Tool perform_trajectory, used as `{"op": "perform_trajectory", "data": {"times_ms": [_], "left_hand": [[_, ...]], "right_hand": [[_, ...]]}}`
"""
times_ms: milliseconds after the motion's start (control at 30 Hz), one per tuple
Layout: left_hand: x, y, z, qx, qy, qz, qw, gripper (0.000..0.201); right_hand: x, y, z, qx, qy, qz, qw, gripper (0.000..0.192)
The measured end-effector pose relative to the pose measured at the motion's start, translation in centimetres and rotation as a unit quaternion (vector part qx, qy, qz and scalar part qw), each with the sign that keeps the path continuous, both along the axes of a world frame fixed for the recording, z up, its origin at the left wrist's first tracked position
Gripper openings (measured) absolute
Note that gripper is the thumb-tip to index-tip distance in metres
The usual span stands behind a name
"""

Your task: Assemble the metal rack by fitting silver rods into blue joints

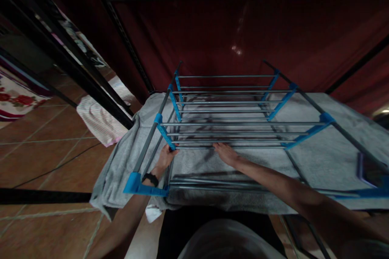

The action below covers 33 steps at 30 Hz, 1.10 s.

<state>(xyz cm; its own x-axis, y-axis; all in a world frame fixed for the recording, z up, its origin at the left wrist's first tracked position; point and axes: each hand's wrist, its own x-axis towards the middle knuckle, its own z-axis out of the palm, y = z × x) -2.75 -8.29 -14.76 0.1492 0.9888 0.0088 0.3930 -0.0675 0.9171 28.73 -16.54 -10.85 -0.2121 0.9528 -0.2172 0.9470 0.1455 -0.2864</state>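
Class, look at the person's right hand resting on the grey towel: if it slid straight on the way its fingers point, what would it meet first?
The right hand points away and slightly left, toward the drying rack's nearest metal rods just past its fingertips. It would probably meet those first, though depth is unclear and it might slip beneath them along the grey towel.

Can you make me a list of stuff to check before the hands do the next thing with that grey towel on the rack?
1. Left hand on the drying rack: ok, it grips the left end by a blue joint.
2. Right hand on the grey towel: ok, it lies flat on it.
3. Towel spread over the rails: ok, though the left edge hangs down bunched.
4. Rack standing steady: cannot tell, its legs are hidden.
5. Floor beside the rack free: not ok, a striped cloth lies on the tiles.
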Motion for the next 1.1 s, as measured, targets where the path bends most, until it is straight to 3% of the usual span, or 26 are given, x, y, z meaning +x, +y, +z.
{"op": "perform_trajectory", "data": {"times_ms": [433,900,1100], "left_hand": [[0.1,0.3,1.4,-0.017,0.004,-0.014,1.0,0.029],[0.3,0.6,0.4,-0.034,0.007,-0.026,0.999,0.023],[0.5,0.5,1.4,-0.034,0.026,-0.028,0.999,0.028]], "right_hand": [[0.6,-0.2,0.3,-0.01,0.025,-0.011,1.0,0.036],[0.6,-0.6,0.1,-0.013,0.017,-0.014,1.0,0.034],[0.5,-0.6,0.2,0.0,-0.002,-0.002,1.0,0.034]]}}
